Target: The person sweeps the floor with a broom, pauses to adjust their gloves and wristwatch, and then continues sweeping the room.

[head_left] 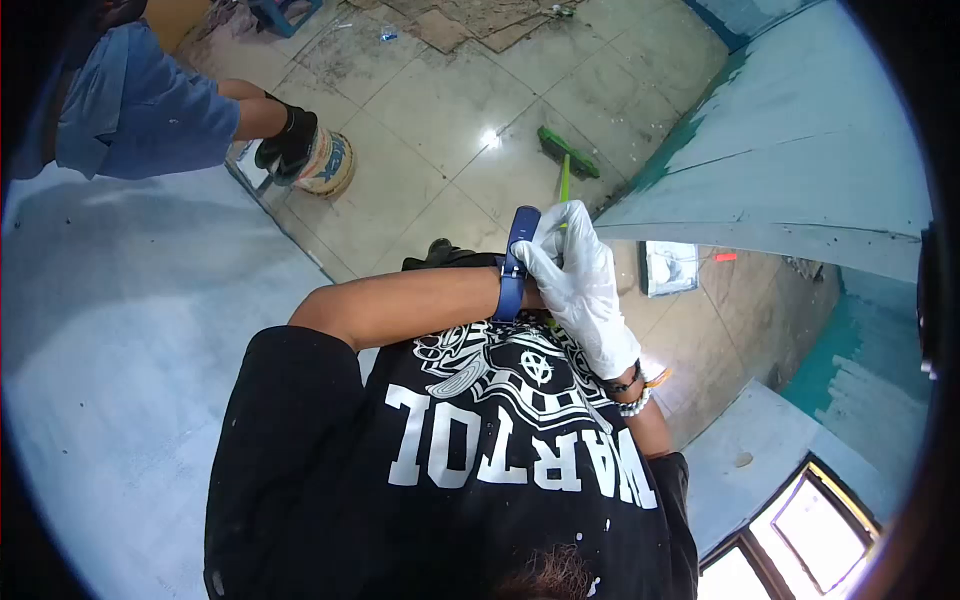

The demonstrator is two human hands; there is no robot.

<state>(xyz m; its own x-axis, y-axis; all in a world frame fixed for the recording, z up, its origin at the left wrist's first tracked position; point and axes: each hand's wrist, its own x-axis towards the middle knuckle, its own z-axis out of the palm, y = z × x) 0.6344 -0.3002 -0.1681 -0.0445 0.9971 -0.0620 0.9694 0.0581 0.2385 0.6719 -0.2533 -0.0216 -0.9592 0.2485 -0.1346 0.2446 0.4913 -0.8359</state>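
My right hand (580,285), in a white glove with bracelets at its wrist, pinches the loose end of a blue watch strap (521,235). The watch is around my left wrist. My bare left forearm (420,302) lies across the front of my black shirt, and my left hand is hidden behind the glove. A green broom (568,152) has its head on the tiled floor, and its handle runs down behind my gloved hand. Whether my left hand holds the handle cannot be seen.
At the upper left, a person in blue with dark gloves (288,140) holds a paint bucket (330,165). A white tray (671,268) and a red object (725,257) lie on the floor at right. Blue walls (780,180) stand on both sides. Flattened cardboard (440,30) lies at the top.
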